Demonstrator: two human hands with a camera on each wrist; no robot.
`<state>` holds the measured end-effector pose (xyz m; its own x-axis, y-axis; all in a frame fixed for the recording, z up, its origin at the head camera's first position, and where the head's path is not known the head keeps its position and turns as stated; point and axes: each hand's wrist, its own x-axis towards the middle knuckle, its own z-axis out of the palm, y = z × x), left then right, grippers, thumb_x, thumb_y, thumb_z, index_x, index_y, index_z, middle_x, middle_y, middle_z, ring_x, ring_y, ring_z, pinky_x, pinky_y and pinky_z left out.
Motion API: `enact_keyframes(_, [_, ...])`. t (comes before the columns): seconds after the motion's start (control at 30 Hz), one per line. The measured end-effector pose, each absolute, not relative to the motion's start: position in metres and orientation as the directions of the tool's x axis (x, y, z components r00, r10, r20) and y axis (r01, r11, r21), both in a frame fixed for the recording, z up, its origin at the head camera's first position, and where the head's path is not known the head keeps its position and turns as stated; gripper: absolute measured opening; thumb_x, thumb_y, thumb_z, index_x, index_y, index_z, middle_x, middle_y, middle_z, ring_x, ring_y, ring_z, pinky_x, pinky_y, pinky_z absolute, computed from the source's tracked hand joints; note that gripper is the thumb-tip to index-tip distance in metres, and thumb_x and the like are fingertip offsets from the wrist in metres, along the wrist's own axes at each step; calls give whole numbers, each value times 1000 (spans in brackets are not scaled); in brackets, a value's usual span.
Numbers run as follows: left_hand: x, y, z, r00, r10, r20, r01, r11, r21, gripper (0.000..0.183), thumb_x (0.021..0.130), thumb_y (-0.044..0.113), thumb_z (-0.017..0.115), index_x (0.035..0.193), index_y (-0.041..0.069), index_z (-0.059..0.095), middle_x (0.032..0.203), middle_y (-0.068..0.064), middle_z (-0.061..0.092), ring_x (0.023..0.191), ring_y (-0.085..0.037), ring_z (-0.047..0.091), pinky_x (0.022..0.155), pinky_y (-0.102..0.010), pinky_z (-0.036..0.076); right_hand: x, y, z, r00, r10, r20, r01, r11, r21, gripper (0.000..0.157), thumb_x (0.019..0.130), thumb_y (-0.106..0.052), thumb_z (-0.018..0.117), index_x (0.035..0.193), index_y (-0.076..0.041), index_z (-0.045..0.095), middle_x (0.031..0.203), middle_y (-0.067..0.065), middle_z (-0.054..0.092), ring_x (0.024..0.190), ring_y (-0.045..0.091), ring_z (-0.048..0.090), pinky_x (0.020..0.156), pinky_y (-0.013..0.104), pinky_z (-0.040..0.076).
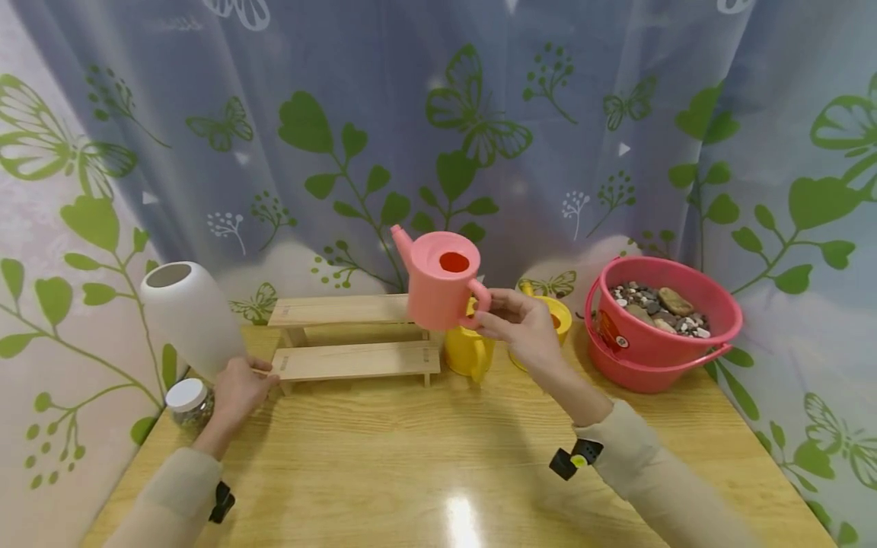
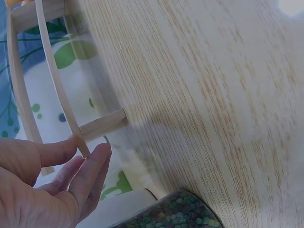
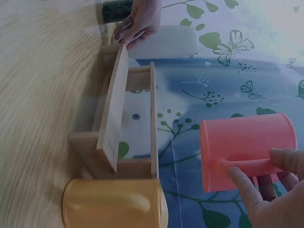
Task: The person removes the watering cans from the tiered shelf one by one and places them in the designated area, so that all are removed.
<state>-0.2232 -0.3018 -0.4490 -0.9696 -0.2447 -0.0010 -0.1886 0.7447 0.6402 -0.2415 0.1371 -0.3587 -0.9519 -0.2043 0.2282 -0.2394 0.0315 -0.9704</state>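
Observation:
My right hand (image 1: 524,323) grips the handle of a pink watering can (image 1: 438,289), held up above the right end of a two-step wooden stand (image 1: 359,359). The can's spout points up and to the left in the head view. My left hand (image 1: 240,388) pinches the left end of the stand's lower step between thumb and fingers, as the left wrist view shows at the step's corner (image 2: 81,142). Just behind the left hand stands a white vase (image 1: 195,316). Below the pink can is a yellow watering can (image 1: 469,352), partly hidden by it.
Beside the left forearm sits a white-lidded jar (image 1: 188,402) of dark green pebbles. Another yellow watering can (image 1: 558,316) stands behind the right hand. At the right, a pink bucket (image 1: 644,358) holds stones. A patterned curtain (image 1: 384,114) hangs behind the wooden table (image 1: 356,464).

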Motion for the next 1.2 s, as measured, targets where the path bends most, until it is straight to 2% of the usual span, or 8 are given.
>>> enact_keyframes(0.17, [-224,-303,-450,-969,-247,-3,-190,740,645,33,99,12,69,119,-15,70,104,-33,74,56,-17,53,51,-33,42,-216,174,-363,-963,-157,219,-234,86,-968,40,99,-13,75,135,2,66,109,-4,76,99,12,76,87,28,63])
enact_keyframes(0.23, [-224,-303,-451,-970,-244,-3,-187,736,650,33,99,12,69,119,-15,70,102,-33,75,55,-17,52,50,-33,42,-202,188,-364,-971,-130,201,-217,116,-969,40,99,-16,75,134,1,67,109,-7,76,100,9,75,87,27,63])
enact_keyframes(0.43, [-223,-303,-450,-971,-238,1,-179,738,651,34,99,12,68,120,-15,69,97,-31,76,56,-16,55,51,-33,43,-162,222,-373,-980,-104,172,-179,57,-982,38,100,-12,72,136,0,66,111,-5,78,100,9,77,87,27,63])
enact_keyframes(0.6, [-223,-303,-450,-971,-237,-1,-181,739,649,34,99,12,68,119,-15,70,100,-32,75,58,-17,57,52,-33,44,-132,242,-391,-987,-85,137,-139,14,-990,31,101,-3,69,131,-8,72,107,-5,77,98,9,77,85,28,64])
enact_keyframes(0.8, [-224,-303,-450,-970,-242,0,-185,739,648,33,98,12,69,119,-15,70,98,-31,75,57,-17,55,52,-33,42,-106,259,-413,-999,0,-44,44,98,-994,36,100,-9,71,136,-6,69,107,-8,78,99,10,77,85,28,64])
enact_keyframes(0.93, [-224,-303,-451,-970,-243,8,-181,743,644,33,98,12,70,118,-14,71,102,-32,75,60,-19,56,52,-33,42,-96,266,-425,-973,91,-211,224,161,-961,50,98,-16,76,145,-4,63,109,-10,78,99,9,75,88,31,64])
enact_keyframes(1.03, [-224,-303,-451,-971,-239,15,-174,747,642,32,98,12,70,117,-14,71,102,-32,75,61,-20,57,53,-33,42,-91,270,-435,-943,147,-298,324,207,-923,61,97,-23,78,150,-2,57,115,-4,78,99,8,74,90,33,63])
enact_keyframes(1.2, [-224,-304,-450,-971,-238,11,-176,747,641,33,98,12,69,117,-15,70,97,-30,76,59,-19,56,52,-33,42,-83,278,-453,-913,190,-361,399,229,-888,62,96,-26,79,148,-1,58,122,8,78,99,14,75,89,33,64])
